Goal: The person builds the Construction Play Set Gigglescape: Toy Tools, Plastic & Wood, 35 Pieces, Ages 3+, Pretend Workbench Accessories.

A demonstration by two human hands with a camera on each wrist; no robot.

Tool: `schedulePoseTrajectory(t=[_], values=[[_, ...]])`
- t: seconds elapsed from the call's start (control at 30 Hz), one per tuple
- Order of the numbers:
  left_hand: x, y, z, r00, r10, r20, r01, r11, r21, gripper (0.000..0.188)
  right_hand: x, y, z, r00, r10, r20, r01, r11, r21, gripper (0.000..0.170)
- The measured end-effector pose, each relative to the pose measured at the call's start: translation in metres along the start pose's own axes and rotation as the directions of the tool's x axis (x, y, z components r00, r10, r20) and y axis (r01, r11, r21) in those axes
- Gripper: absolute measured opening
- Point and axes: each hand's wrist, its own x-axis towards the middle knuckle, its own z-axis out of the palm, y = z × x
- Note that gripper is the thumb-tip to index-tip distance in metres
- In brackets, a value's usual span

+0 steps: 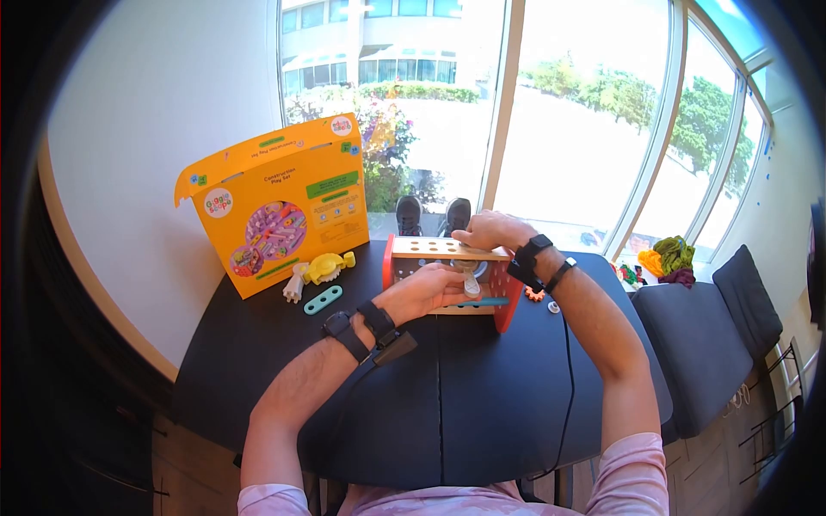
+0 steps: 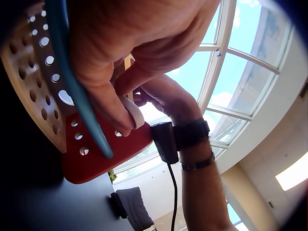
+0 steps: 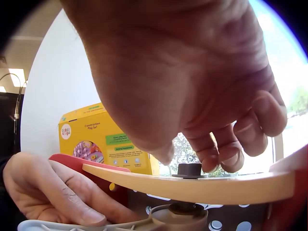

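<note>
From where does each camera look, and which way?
On head: forward and down at the red-sided wooden toy bench; left hand, right hand show.
On left wrist: past left hand to bench, glass windows; right hand, forearm show.
On right wrist: under right hand, along bench; left hand shows.
Head, right wrist share the yellow cardboard box.

shirt [image 1: 439, 501]: pale pink, mottled white | sleeves [image 1: 632, 473]: short, pink | left straps [image 1: 347, 337]: two, black | right strap [image 2: 192, 134]: wide, black | camera [image 2: 165, 143]: boxy, black | band [image 2: 198, 162]: thin, dark | cable [image 2: 174, 195]: thin, black
</note>
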Motion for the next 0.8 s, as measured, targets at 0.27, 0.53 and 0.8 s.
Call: schedulePoseTrajectory(t=[0.27, 0.53, 0.8], values=[[-0.001, 0.001, 0.002, 1.0, -0.003, -0.005, 0.003, 1.0, 0.013, 0.031, 0.0, -0.002, 0.001, 1.0, 0.015, -0.014, -0.015, 1.0, 0.017, 0.063], [0.0, 0.0, -0.001, 1.0, 0.002, 0.001, -0.002, 1.0, 0.004, 0.032, 0.017, 0.006, 0.013, 0.999, -0.025, -0.046, 0.025, 1.0, -0.015, 0.066], [0.002, -0.002, -0.003, 1.0, 0.012, 0.006, -0.012, 1.0, -0.002, 0.032, 0.002, -0.002, 0.006, 0.999, -0.01, -0.038, 0.008, 0.999, -0.048, 0.065]])
